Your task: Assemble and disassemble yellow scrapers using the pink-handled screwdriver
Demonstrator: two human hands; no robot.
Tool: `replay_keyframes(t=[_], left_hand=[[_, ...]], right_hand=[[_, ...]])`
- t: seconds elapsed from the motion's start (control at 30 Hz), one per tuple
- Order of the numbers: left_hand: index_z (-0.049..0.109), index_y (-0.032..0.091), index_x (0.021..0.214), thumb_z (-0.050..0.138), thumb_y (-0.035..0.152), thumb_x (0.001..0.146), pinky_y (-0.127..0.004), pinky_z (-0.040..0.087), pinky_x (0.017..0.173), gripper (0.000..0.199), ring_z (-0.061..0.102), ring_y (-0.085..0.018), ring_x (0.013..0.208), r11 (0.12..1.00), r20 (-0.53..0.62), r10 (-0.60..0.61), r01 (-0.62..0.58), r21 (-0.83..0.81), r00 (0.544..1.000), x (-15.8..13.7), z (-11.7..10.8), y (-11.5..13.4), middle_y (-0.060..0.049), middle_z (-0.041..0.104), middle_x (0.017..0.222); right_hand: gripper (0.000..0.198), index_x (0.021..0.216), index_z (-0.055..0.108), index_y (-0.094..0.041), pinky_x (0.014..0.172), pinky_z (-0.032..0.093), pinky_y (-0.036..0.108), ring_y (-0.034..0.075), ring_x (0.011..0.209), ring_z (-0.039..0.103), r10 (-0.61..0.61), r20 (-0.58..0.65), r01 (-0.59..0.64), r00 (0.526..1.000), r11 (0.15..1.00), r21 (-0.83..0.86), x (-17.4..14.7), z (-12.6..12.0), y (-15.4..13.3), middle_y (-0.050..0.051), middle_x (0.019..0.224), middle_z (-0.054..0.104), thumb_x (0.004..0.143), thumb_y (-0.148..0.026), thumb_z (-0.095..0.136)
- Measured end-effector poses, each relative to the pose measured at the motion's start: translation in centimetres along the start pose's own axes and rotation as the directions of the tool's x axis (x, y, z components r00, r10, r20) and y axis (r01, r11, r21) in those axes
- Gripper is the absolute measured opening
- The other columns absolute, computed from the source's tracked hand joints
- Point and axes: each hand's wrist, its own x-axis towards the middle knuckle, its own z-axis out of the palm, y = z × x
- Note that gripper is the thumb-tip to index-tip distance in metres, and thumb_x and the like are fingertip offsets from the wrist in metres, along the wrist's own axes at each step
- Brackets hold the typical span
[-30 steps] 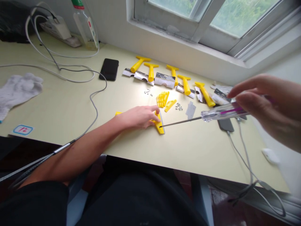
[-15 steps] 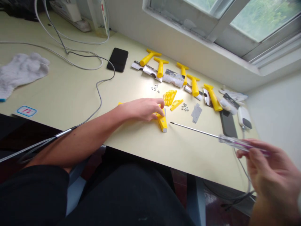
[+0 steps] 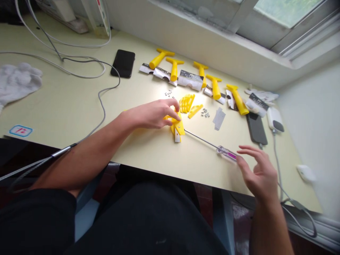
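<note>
Yellow scraper [image 3: 180,128], under left hand [image 3: 158,113] (pinching it), screwdriver [image 3: 225,152] by spread right hand [image 3: 261,174]

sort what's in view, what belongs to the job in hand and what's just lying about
Likely part of the job:
yellow tool in the left hand
screwdriver by the right hand
loose yellow pieces
small metal parts
grey plates
yellow T-shaped handles

Apparently just lying about:
black phone
white glove at far left
paper label
</note>
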Motion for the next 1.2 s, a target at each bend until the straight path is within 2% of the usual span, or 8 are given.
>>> replay_keyframes(t=[0.07, 0.13, 0.27, 0.33, 0.5, 0.93, 1.07, 1.2], left_hand=[[0.073, 0.022, 0.104, 0.060, 0.021, 0.090, -0.033, 0.048, 0.093, 0.020, 0.061, -0.019, 0.103, 1.000, -0.001, 0.021, -0.021, 0.003, 1.000, 0.1, 0.1, 0.3, -0.008, 0.059, 0.120], [0.070, 0.020, 0.104, 0.060, 0.022, 0.090, -0.034, 0.048, 0.095, 0.017, 0.060, -0.020, 0.106, 0.999, -0.019, 0.047, -0.047, 0.005, 0.999, 0.2, 0.2, 0.7, -0.009, 0.059, 0.119], [0.065, 0.018, 0.103, 0.061, 0.022, 0.091, -0.036, 0.049, 0.096, 0.013, 0.059, -0.021, 0.109, 0.996, -0.072, 0.086, -0.085, 0.018, 0.994, 0.2, 0.4, 1.1, -0.010, 0.059, 0.120], [0.063, 0.018, 0.104, 0.061, 0.021, 0.091, -0.037, 0.050, 0.096, 0.014, 0.059, -0.021, 0.109, 0.995, -0.091, 0.094, -0.090, 0.041, 0.991, 0.2, 0.5, 1.0, -0.010, 0.058, 0.122], [0.060, 0.018, 0.114, 0.060, 0.021, 0.091, -0.037, 0.051, 0.092, 0.023, 0.060, -0.022, 0.106, 0.990, -0.098, 0.100, -0.088, 0.114, 0.990, 0.1, 0.8, 0.9, -0.011, 0.057, 0.124], [0.058, 0.020, 0.123, 0.056, 0.017, 0.093, -0.032, 0.053, 0.082, 0.031, 0.061, -0.020, 0.095, 0.987, -0.108, 0.090, -0.074, 0.140, 0.990, -0.1, 1.0, 1.3, -0.010, 0.056, 0.121], [0.060, 0.020, 0.121, 0.054, 0.020, 0.094, -0.033, 0.053, 0.083, 0.027, 0.061, -0.020, 0.095, 0.989, -0.124, 0.058, -0.041, 0.140, 0.991, -0.1, 1.1, 1.3, -0.010, 0.056, 0.121], [0.061, 0.020, 0.119, 0.053, 0.019, 0.095, -0.033, 0.054, 0.081, 0.026, 0.062, -0.018, 0.090, 0.979, -0.126, 0.018, 0.008, 0.202, 0.992, -0.2, 1.2, 1.4, -0.011, 0.055, 0.120]], right_hand=[[0.011, 0.096, 0.065, -0.023, 0.096, 0.048, 0.044, 0.024, 0.102, 0.065, 0.015, -0.015, -0.013, 1.000, 0.992, 0.123, 1.5, 0.8, -2.4, 0.007, 0.105, 0.068, 0.086, -0.026, 0.065], [0.016, 0.103, 0.064, -0.024, 0.088, 0.051, 0.040, 0.023, 0.098, 0.066, 0.053, 0.137, -0.079, 0.989, 0.979, 0.189, 3.3, 2.2, -5.1, 0.007, 0.105, 0.070, 0.088, -0.029, 0.064], [0.024, 0.105, 0.056, -0.024, 0.077, 0.055, 0.036, 0.023, 0.096, 0.069, 0.088, 0.436, -0.282, 0.896, 0.870, 0.404, 6.6, 5.4, -9.4, 0.007, 0.103, 0.071, 0.088, -0.039, 0.065], [0.029, 0.107, 0.053, -0.025, 0.074, 0.055, 0.036, 0.022, 0.090, 0.070, 0.108, 0.505, -0.359, 0.856, 0.828, 0.431, 7.5, 6.4, -10.5, 0.006, 0.098, 0.071, 0.087, -0.041, 0.066], [0.035, 0.108, 0.051, -0.025, 0.068, 0.051, 0.033, 0.019, 0.079, 0.068, 0.154, 0.543, -0.448, 0.826, 0.764, 0.465, 8.2, 7.3, -10.9, 0.004, 0.089, 0.071, 0.083, -0.040, 0.070], [0.047, 0.112, 0.050, -0.025, 0.061, 0.040, 0.027, 0.011, 0.065, 0.052, 0.066, 0.648, -0.542, 0.759, 0.614, 0.573, 9.4, 8.4, -11.0, -0.006, 0.073, 0.056, 0.076, -0.038, 0.077], [0.040, 0.104, 0.052, -0.024, 0.060, 0.039, 0.027, 0.011, 0.064, 0.049, 0.038, 0.625, -0.509, 0.779, 0.620, 0.597, 10.0, 8.6, -10.9, -0.007, 0.067, 0.052, 0.076, -0.040, 0.076], [0.034, 0.101, 0.055, -0.023, 0.062, 0.042, 0.028, 0.012, 0.066, 0.053, 0.059, 0.581, -0.466, 0.812, 0.665, 0.583, 10.7, 9.3, -10.8, -0.004, 0.070, 0.058, 0.079, -0.041, 0.074]])
